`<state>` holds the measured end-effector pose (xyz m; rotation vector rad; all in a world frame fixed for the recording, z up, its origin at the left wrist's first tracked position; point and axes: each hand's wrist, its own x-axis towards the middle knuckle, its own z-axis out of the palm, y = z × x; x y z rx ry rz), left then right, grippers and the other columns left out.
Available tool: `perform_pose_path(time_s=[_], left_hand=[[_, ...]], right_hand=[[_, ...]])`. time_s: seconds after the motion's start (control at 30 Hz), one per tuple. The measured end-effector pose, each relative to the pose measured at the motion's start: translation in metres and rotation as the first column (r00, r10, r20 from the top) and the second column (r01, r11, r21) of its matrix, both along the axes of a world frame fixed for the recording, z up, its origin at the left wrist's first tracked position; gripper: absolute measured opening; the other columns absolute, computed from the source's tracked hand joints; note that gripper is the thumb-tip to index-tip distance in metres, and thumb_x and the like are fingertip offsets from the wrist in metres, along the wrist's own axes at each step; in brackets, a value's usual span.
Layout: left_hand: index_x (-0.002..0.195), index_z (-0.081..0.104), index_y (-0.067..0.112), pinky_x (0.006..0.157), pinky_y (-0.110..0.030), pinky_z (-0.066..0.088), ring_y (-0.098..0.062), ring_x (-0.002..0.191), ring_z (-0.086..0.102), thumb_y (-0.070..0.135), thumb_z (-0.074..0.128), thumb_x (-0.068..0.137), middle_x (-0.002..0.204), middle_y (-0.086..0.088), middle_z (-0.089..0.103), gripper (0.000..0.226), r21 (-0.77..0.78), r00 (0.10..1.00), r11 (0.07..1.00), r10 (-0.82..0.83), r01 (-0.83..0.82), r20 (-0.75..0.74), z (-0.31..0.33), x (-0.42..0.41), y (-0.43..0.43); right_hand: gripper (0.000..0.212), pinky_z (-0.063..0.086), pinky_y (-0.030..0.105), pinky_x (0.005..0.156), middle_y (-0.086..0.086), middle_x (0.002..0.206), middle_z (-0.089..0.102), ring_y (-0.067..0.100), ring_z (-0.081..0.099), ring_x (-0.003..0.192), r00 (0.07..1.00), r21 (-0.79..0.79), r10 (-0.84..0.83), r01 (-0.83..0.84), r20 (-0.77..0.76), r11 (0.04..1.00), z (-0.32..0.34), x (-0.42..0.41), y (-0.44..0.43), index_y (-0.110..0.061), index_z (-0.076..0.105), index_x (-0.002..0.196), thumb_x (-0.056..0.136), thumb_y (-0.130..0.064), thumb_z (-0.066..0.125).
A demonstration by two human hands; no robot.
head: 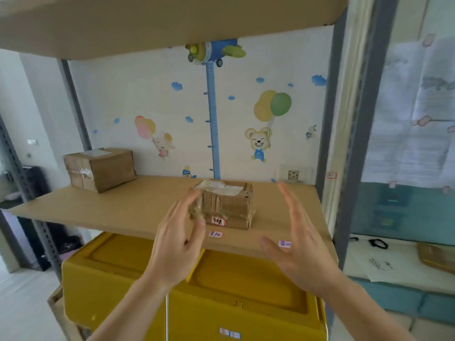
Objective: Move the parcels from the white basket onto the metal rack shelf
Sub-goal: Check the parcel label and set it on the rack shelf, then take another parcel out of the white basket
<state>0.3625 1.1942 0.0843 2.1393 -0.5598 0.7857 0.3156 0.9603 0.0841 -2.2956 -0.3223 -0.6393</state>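
Brown cardboard fills the head view: a small taped parcel [222, 204] sits on the shelf [128, 205], near the front edge and right of centre, a white label on top and a small red-edged sticker on its near face. The left hand [178, 238] is right up against it, fingers curled around the near-left corner, thumb low at the front by that sticker; the hand looks loosely cupped on the box rather than clamped, though how firm the hold is cannot be told through the blur. The right hand [299, 238] is spread wide open, palm turned inward, fingers straight, clear of the parcel's right side and holding nothing. Back left on the same shelf stands a bigger box [99, 168], well apart from the small one, set at an angle near the grey upright [73, 102]. Two little stickers [215, 234] mark the shelf's front lip, one just below the parcel, one by the right hand. Overhead, the next board [147, 23] of the rack. Below the shelf, a yellow crate [138, 274] with a lidded top. Behind, a wall [138, 94] with cartoon balloons, a bear and a blue height ruler.
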Motion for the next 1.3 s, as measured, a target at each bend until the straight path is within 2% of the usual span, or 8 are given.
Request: perform_pose_path(time_s=[0.23,0.53,0.8,0.9,1.0,1.07,1.17,1.3], left_hand=[[0.155,0.035,0.018,0.121,-0.022,0.024,0.002,0.148,0.028,0.037,0.044,0.098,0.161,0.010,0.038,0.060,0.102,0.925,0.923,-0.377,0.371,0.045,0.038,-0.079,-0.112],[0.154,0.036,0.015,0.118,-0.024,0.029,-0.005,0.146,0.034,0.026,0.047,0.099,0.158,0.006,0.041,0.057,0.138,0.708,0.720,-0.694,0.680,0.130,0.081,-0.177,-0.340],[0.152,0.039,0.015,0.117,-0.025,0.031,-0.001,0.146,0.033,0.019,0.051,0.099,0.157,0.008,0.042,0.055,0.138,0.397,0.422,-0.901,0.896,0.177,0.058,-0.310,-0.593],[0.154,0.035,0.019,0.117,-0.028,0.032,0.000,0.147,0.030,0.028,0.049,0.100,0.159,0.010,0.039,0.056,0.093,0.332,0.346,-0.933,0.934,0.140,0.042,-0.359,-0.679],[0.154,0.034,0.022,0.112,-0.011,0.027,0.010,0.143,0.030,0.034,0.048,0.101,0.157,0.017,0.040,0.056,0.043,0.289,0.293,-0.954,0.955,0.082,0.031,-0.399,-0.744],[0.154,0.035,0.025,0.103,0.001,0.025,0.027,0.134,0.025,0.032,0.051,0.101,0.148,0.039,0.035,0.055,0.027,0.260,0.262,-0.964,0.965,0.058,0.030,-0.418,-0.780],[0.148,0.036,0.032,0.091,0.009,0.027,0.043,0.115,0.023,0.022,0.052,0.102,0.122,0.069,0.027,0.050,-0.030,0.237,0.236,-0.971,0.971,0.015,0.026,-0.428,-0.837],[0.151,0.036,0.025,0.095,0.006,0.026,0.034,0.122,0.029,0.022,0.054,0.102,0.134,0.050,0.038,0.052,-0.025,0.235,0.236,-0.972,0.972,-0.021,0.011,-0.422,-0.920]], right_hand=[[0.092,0.018,-0.008,0.096,-0.051,0.139,0.014,-0.035,0.019,0.122,0.994,0.021,-0.106,0.106,0.005,0.994,0.017,-0.107,-0.083,-0.045,0.005,0.154,0.088,-0.037,0.069],[0.086,0.032,0.044,0.118,-0.011,0.161,0.034,0.006,0.032,0.147,0.863,0.005,-0.472,0.479,0.178,0.878,0.062,-0.274,-0.271,-0.028,0.021,0.156,0.087,-0.034,0.071],[0.084,0.028,0.011,0.112,-0.019,0.157,0.037,-0.009,0.032,0.141,0.695,-0.022,-0.696,0.710,0.182,0.704,0.052,-0.452,-0.462,-0.032,0.025,0.155,0.086,-0.032,0.072],[0.085,0.037,0.021,0.111,-0.018,0.155,0.041,-0.004,0.040,0.139,0.623,-0.050,-0.762,0.779,0.180,0.625,0.043,-0.513,-0.528,-0.032,0.025,0.155,0.086,-0.032,0.074],[0.084,0.041,0.011,0.099,-0.037,0.127,0.054,-0.022,0.048,0.115,0.570,-0.047,-0.806,0.820,0.160,0.571,0.041,-0.554,-0.583,-0.030,0.030,0.154,0.084,-0.029,0.077],[0.083,0.040,0.005,0.078,-0.048,0.087,0.052,-0.028,0.048,0.083,0.541,-0.068,-0.828,0.841,0.147,0.537,0.039,-0.570,-0.617,-0.031,0.032,0.153,0.084,-0.028,0.078],[0.082,0.032,0.009,0.071,-0.044,0.073,0.044,-0.023,0.044,0.070,0.521,-0.054,-0.840,0.853,0.153,0.519,0.032,-0.578,-0.671,-0.032,0.032,0.153,0.084,-0.030,0.077],[0.084,0.036,0.011,0.084,-0.031,0.115,0.057,-0.020,0.049,0.093,0.514,-0.040,-0.850,0.857,0.119,0.513,0.017,-0.569,-0.740,-0.037,0.027,0.153,0.084,-0.036,0.075]])
